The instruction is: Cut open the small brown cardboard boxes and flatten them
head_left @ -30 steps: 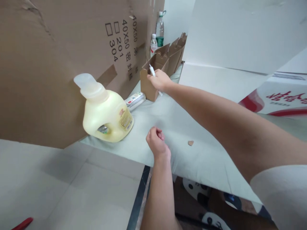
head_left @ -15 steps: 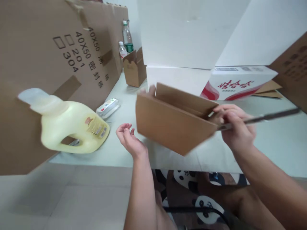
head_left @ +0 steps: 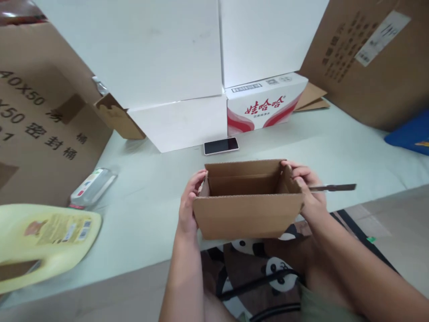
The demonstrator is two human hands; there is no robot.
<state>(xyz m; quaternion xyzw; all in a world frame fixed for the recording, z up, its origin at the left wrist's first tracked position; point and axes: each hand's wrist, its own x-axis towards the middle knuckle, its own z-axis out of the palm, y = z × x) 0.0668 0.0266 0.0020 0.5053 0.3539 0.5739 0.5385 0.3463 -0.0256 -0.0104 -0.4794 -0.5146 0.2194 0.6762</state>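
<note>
An open-topped brown cardboard box point(head_left: 248, 218) is held level at the table's front edge, its inside facing up. My left hand point(head_left: 190, 203) grips the left end, fingers on the outside and at the top rim. At the right end, my right hand point(head_left: 310, 190) is closed on the box's corner and wall. A slim, dark-ended tool point(head_left: 340, 187) sticks out to the right from that same hand; its other end is hidden by the fingers, so its kind is unclear.
Behind the box lies a phone point(head_left: 221, 146). White cartons point(head_left: 177, 120) and a red-and-white printed carton point(head_left: 264, 107) stand at the back. Leftward are a clear plastic pack point(head_left: 94, 188), a yellow jug point(head_left: 67, 232) and a large brown carton point(head_left: 40, 120). Flat cardboard point(head_left: 311, 96) lies at back right.
My left hand, free before, has taken hold of the box's left end. The tilted box has been levelled and brought closer to me. The view has swung right, bringing the phone into sight.
</note>
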